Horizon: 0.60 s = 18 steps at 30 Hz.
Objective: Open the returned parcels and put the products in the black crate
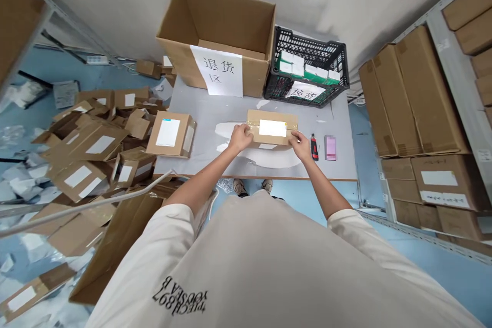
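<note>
You're holding the small box (pixel 272 127) w/ both hands at the front-middle of the surface (pixel 215 113). Can't tell if it's resting there or just lifted. Your left hand (pixel 240 137) is gripping its left end and your right hand (pixel 301 144) its right end. Fingers on both are curling shut round the corners, w/ nothing else in them. The white label is facing up, w/ clear tape running across the top.

Risks, as I'm judging them:
- You're pinching only the ends, so the box could be twisting or slipping if one side loosens.
- The utility knife (pixel 314 147) is lying just beside your right hand, w/ a pink item (pixel 330 147) next to it. A sideways sweep of that wrist could be knocking either one toward the right edge.
- A second labelled box (pixel 171 135) is sitting at the left edge of the surface, above the floor pile (pixel 92 138) of boxes. A nudge from your elbow could be tipping it off.

Containers:
- The big open carton (pixel 215 36) is standing at the back w/ a paper sign on its front. It's showing only bare cardboard inside; no contents visible from here.
- The black crate (pixel 311 41), just right of it, is holding several white-and-green packs (pixel 307 69) and a paper sign.
- The shelf cartons (pixel 415 97) on your right are all sitting closed.
</note>
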Motion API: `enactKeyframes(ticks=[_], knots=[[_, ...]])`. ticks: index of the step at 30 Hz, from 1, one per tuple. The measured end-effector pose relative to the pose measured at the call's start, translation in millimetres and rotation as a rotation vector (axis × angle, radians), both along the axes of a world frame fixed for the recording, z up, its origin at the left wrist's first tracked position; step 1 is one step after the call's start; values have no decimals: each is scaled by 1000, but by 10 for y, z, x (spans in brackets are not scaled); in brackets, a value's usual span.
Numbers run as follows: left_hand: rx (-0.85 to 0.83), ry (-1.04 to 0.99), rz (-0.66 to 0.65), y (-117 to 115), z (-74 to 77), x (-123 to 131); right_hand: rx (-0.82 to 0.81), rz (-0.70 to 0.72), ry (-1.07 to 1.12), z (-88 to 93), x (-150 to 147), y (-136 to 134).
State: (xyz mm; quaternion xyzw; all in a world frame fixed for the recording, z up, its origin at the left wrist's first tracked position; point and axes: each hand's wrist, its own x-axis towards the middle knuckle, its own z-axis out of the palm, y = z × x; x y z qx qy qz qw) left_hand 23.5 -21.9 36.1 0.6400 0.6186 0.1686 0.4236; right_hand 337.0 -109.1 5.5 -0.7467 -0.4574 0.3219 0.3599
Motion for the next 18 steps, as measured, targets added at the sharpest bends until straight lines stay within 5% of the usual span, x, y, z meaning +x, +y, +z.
enactKeyframes(ticks=[6, 13, 18], knots=[[-10, 0, -75, -76, -68, 370, -7, -51, 54, -49, 354, -190], [-21, 117, -85, -93, -61, 383, 39, 40, 201, -279, 615, -229], [170, 255, -265, -218, 45, 483, -104, -81, 21, -462, 1102, -248]])
